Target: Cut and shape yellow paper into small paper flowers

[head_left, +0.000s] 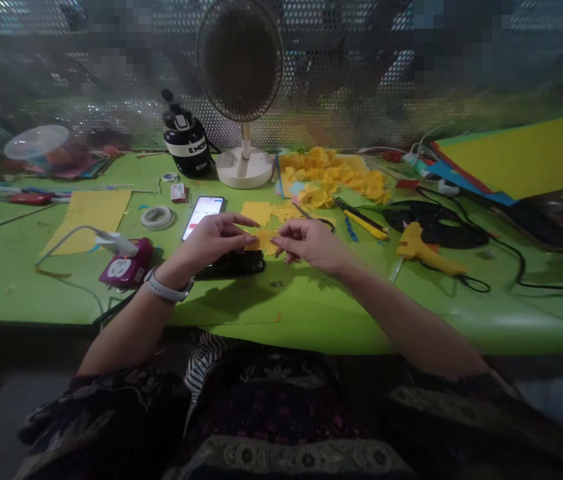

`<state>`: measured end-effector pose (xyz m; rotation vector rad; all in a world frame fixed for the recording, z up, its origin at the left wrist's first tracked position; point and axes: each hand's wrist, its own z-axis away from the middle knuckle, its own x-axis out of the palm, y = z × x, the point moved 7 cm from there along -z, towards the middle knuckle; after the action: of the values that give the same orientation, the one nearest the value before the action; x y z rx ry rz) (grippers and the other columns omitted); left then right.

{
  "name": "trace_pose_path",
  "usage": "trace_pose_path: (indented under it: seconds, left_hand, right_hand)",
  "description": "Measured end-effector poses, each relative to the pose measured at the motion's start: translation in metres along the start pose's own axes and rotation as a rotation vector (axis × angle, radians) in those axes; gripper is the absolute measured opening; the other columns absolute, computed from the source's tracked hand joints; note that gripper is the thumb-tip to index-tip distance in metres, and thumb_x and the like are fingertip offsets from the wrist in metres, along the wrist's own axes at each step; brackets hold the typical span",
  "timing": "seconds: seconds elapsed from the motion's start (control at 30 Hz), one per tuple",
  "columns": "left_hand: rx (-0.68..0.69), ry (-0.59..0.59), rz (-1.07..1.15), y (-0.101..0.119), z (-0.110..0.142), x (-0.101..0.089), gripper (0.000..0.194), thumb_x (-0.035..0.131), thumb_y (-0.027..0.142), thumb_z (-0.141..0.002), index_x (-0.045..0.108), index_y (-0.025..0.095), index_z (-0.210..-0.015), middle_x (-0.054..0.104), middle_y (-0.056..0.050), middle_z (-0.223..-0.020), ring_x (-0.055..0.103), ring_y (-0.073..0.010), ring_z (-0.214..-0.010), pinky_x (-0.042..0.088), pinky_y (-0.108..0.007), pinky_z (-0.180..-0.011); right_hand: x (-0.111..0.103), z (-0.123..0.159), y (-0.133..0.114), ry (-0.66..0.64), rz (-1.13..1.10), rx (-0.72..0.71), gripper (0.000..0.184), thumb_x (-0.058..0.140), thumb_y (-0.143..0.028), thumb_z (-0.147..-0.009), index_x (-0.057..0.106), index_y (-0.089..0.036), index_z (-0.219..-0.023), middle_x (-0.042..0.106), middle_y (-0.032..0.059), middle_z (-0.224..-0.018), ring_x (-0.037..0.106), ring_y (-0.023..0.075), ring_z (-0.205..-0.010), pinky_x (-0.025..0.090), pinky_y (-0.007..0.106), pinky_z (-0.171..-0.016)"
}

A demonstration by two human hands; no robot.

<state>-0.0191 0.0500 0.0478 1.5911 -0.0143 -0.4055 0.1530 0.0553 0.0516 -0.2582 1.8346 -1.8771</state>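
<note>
Between my two hands is a small piece of yellow paper [264, 241], pinched at both ends. My left hand [216, 239] grips its left end between thumb and fingers, above a black case-like object [241, 265]. At the right end, the fingertips of my right hand [306, 245] close on the same paper. Just beyond my hands lie a yellow paper square [256, 213], yellow cut pieces [286, 213] and scissors [304, 210], partly hidden by my right hand. A lit phone [206, 210] rests behind my left hand.
Yellow paper flowers [331, 175] lie behind a yellow cutter knife [368, 223]. On the right are a yellow glue gun [426, 250], a black disc [441, 223] and coloured sheets [526, 160]. A fan [244, 167], a black bottle [188, 148], tape [158, 217] and a purple plug adapter [127, 263] stand around.
</note>
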Motion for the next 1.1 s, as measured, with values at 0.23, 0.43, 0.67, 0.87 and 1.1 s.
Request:
trace_pose_path:
  seconds: [0.23,0.43,0.67,0.87,1.1]
  left_hand:
    - [-0.144,-0.037,0.177,-0.009,0.005,0.007,0.049,0.084,0.040,-0.071,0.069,0.014,-0.110,0.078,-0.008,-0.086,0.074,-0.0176,-0.073,0.061,-0.026,-0.065]
    - [-0.137,-0.038,0.194,-0.009,0.007,0.009,0.046,0.084,0.037,-0.072,0.068,0.014,-0.109,0.078,-0.008,-0.086,0.076,-0.0197,-0.077,0.061,-0.024,-0.063]
    - [-0.143,-0.027,0.187,-0.011,0.008,0.008,0.044,0.082,0.034,-0.074,0.068,0.014,-0.110,0.079,-0.009,-0.090,0.077,-0.0207,-0.081,0.063,-0.027,-0.066]
    - [-0.139,-0.031,0.203,-0.009,0.009,0.010,0.042,0.082,0.032,-0.074,0.067,0.013,-0.108,0.079,-0.008,-0.087,0.077,-0.0201,-0.081,0.062,-0.025,-0.066]
    - [-0.146,-0.033,0.188,-0.011,0.010,0.010,0.042,0.083,0.034,-0.074,0.068,0.014,-0.108,0.079,-0.008,-0.087,0.077,-0.0198,-0.080,0.063,-0.025,-0.067]
  right_hand:
    - [0.002,0.001,0.002,-0.026,-0.050,-0.016,0.019,0.077,-0.026,-0.081,0.063,-0.014,-0.077,0.070,0.0006,-0.067,0.057,0.0044,-0.048,0.045,0.015,-0.045]
    - [0.003,0.001,0.002,-0.033,-0.057,-0.008,0.025,0.080,-0.032,-0.078,0.063,-0.014,-0.077,0.070,0.0007,-0.066,0.057,0.0044,-0.048,0.044,0.015,-0.045]
    - [0.004,-0.001,0.007,-0.029,-0.073,-0.002,0.027,0.080,-0.034,-0.077,0.062,-0.014,-0.078,0.069,0.0005,-0.065,0.057,0.0057,-0.048,0.044,0.017,-0.045]
    - [0.004,-0.002,0.008,-0.033,-0.069,-0.007,0.028,0.080,-0.035,-0.076,0.061,-0.015,-0.076,0.066,-0.0011,-0.061,0.056,0.0064,-0.047,0.044,0.019,-0.045]
    - [0.003,-0.001,0.007,-0.032,-0.070,-0.012,0.028,0.080,-0.036,-0.076,0.063,-0.014,-0.076,0.069,0.0009,-0.065,0.056,0.0061,-0.049,0.044,0.018,-0.046]
